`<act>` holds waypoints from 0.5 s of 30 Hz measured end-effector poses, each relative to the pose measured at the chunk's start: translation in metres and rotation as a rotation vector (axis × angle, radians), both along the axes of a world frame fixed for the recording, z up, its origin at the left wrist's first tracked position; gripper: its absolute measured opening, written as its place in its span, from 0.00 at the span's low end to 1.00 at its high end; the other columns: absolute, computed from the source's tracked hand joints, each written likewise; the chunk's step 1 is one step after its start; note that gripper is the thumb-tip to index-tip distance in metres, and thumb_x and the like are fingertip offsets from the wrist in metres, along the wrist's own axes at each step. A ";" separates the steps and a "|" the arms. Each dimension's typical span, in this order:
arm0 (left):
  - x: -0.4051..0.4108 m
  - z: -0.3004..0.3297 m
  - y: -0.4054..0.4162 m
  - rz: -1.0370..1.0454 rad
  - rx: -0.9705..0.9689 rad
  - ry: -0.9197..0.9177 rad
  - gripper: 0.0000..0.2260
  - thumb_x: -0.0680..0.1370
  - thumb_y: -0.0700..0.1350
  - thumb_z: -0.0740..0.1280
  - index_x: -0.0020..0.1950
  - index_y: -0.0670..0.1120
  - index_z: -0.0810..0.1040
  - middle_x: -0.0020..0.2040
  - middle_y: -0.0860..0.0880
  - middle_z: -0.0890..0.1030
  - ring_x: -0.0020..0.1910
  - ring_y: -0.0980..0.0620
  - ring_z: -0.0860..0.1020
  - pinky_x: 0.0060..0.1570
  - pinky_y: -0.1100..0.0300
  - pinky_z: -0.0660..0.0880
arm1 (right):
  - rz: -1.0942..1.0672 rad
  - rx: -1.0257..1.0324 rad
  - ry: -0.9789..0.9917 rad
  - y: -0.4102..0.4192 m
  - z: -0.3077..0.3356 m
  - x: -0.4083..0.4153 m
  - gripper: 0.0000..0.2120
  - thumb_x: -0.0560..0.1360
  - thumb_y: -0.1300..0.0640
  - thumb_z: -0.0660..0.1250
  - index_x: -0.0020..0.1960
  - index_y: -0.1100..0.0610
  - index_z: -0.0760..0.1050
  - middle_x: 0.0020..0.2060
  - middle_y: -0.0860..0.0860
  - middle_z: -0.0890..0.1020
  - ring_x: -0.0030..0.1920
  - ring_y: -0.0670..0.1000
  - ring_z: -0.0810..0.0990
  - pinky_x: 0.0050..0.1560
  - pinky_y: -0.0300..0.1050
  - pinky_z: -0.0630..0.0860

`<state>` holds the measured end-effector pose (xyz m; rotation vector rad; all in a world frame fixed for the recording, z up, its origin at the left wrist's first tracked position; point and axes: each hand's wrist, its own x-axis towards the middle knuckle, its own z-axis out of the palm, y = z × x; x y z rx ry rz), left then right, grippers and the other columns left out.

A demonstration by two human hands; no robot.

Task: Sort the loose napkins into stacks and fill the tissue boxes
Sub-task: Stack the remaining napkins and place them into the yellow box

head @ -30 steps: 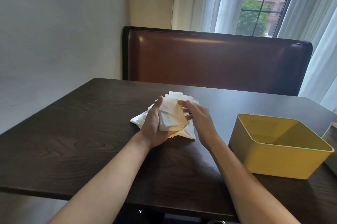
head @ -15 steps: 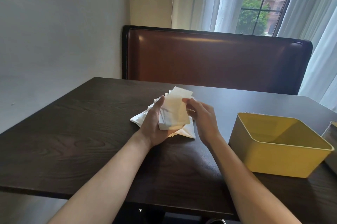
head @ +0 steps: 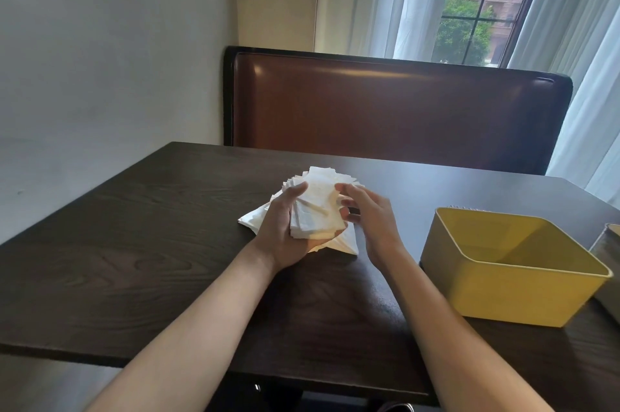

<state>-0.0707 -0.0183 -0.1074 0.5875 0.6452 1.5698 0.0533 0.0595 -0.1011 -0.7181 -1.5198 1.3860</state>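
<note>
My left hand (head: 285,230) cups a stack of white napkins (head: 315,207) just above the middle of the dark table, thumb along the stack's left edge. My right hand (head: 369,215) is at the stack's right edge, its fingertips touching the napkins. More loose napkins (head: 260,218) lie on the table under and behind both hands. An empty yellow tissue box (head: 510,294), open at the top, stands on the table to the right of my right forearm.
A second box (head: 609,257) shows only its corner at the right edge. The dark wooden table (head: 134,244) stands against a brown leather bench back (head: 396,109). A wall is on the left, a curtained window behind.
The stack in my left hand has been squared up and tipped a little more upright. My right hand has slid along its right edge.
</note>
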 end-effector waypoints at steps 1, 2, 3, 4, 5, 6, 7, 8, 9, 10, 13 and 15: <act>0.000 0.000 0.001 -0.004 -0.009 0.000 0.19 0.82 0.51 0.59 0.70 0.45 0.75 0.58 0.40 0.82 0.56 0.41 0.80 0.55 0.44 0.79 | 0.011 -0.018 0.003 0.000 0.000 0.000 0.11 0.82 0.54 0.61 0.48 0.50 0.82 0.52 0.48 0.83 0.52 0.52 0.81 0.43 0.34 0.79; 0.000 0.000 0.001 -0.006 -0.015 -0.001 0.19 0.82 0.51 0.59 0.69 0.44 0.76 0.57 0.40 0.82 0.55 0.41 0.81 0.56 0.44 0.78 | 0.022 -0.033 0.002 0.002 -0.001 0.000 0.11 0.82 0.53 0.61 0.49 0.50 0.82 0.53 0.48 0.83 0.53 0.52 0.81 0.43 0.35 0.79; 0.000 0.000 0.000 -0.010 -0.020 -0.005 0.18 0.82 0.51 0.59 0.67 0.44 0.76 0.55 0.41 0.83 0.52 0.43 0.81 0.56 0.46 0.77 | 0.028 -0.044 0.003 0.003 -0.002 0.000 0.11 0.82 0.53 0.61 0.49 0.51 0.82 0.54 0.48 0.83 0.54 0.53 0.81 0.45 0.36 0.80; 0.001 0.000 0.000 -0.017 -0.022 -0.019 0.18 0.82 0.51 0.59 0.66 0.44 0.77 0.53 0.41 0.83 0.49 0.43 0.81 0.55 0.47 0.77 | 0.024 -0.052 0.012 0.004 -0.003 -0.001 0.11 0.82 0.53 0.62 0.49 0.51 0.83 0.53 0.48 0.83 0.55 0.53 0.81 0.46 0.37 0.80; 0.001 0.001 -0.001 -0.027 -0.025 -0.051 0.17 0.81 0.51 0.61 0.65 0.43 0.77 0.52 0.41 0.83 0.47 0.44 0.81 0.55 0.49 0.76 | 0.008 -0.058 0.035 0.005 -0.003 -0.001 0.11 0.82 0.53 0.62 0.50 0.52 0.83 0.52 0.48 0.83 0.55 0.54 0.81 0.48 0.38 0.81; 0.001 0.001 -0.001 -0.032 -0.027 -0.087 0.18 0.80 0.52 0.63 0.65 0.43 0.77 0.51 0.40 0.82 0.46 0.44 0.80 0.54 0.50 0.75 | -0.007 -0.067 0.082 0.006 -0.001 0.000 0.10 0.82 0.54 0.63 0.49 0.53 0.84 0.51 0.48 0.84 0.54 0.54 0.81 0.49 0.39 0.81; 0.001 0.001 -0.001 -0.030 -0.032 -0.110 0.19 0.79 0.52 0.64 0.64 0.43 0.77 0.50 0.40 0.82 0.46 0.44 0.79 0.53 0.50 0.76 | -0.007 -0.085 0.156 0.006 0.001 0.001 0.10 0.81 0.55 0.64 0.49 0.54 0.84 0.49 0.49 0.85 0.53 0.54 0.81 0.49 0.41 0.81; 0.001 0.001 -0.001 -0.033 -0.034 -0.119 0.20 0.77 0.54 0.66 0.64 0.43 0.77 0.50 0.40 0.81 0.46 0.44 0.78 0.52 0.51 0.77 | 0.019 -0.111 0.251 0.005 0.004 0.002 0.10 0.81 0.55 0.64 0.49 0.55 0.84 0.48 0.49 0.85 0.52 0.54 0.82 0.50 0.42 0.81; 0.001 0.002 -0.001 -0.044 -0.036 -0.127 0.22 0.76 0.56 0.66 0.64 0.42 0.77 0.51 0.40 0.81 0.47 0.45 0.78 0.52 0.52 0.78 | 0.064 -0.142 0.346 0.004 0.007 0.004 0.11 0.81 0.56 0.63 0.48 0.56 0.83 0.49 0.49 0.85 0.51 0.53 0.83 0.50 0.44 0.82; 0.001 0.002 -0.001 -0.060 -0.038 -0.144 0.24 0.76 0.58 0.66 0.64 0.41 0.78 0.52 0.40 0.81 0.47 0.44 0.78 0.52 0.52 0.78 | 0.120 -0.172 0.423 0.002 0.010 0.007 0.12 0.82 0.56 0.61 0.47 0.55 0.82 0.50 0.50 0.85 0.50 0.53 0.84 0.49 0.45 0.82; 0.000 0.000 0.002 -0.066 -0.021 -0.126 0.29 0.78 0.64 0.63 0.66 0.42 0.77 0.56 0.40 0.81 0.50 0.44 0.79 0.52 0.50 0.80 | 0.278 -0.219 0.499 0.000 0.012 0.011 0.16 0.83 0.54 0.58 0.43 0.55 0.80 0.54 0.54 0.84 0.49 0.54 0.84 0.50 0.48 0.81; -0.001 -0.002 0.004 -0.033 -0.042 -0.094 0.31 0.77 0.67 0.61 0.68 0.44 0.77 0.57 0.40 0.82 0.51 0.43 0.82 0.52 0.48 0.81 | 0.287 -0.162 0.411 0.000 0.010 0.011 0.18 0.84 0.54 0.56 0.43 0.55 0.82 0.52 0.54 0.85 0.46 0.54 0.83 0.50 0.49 0.79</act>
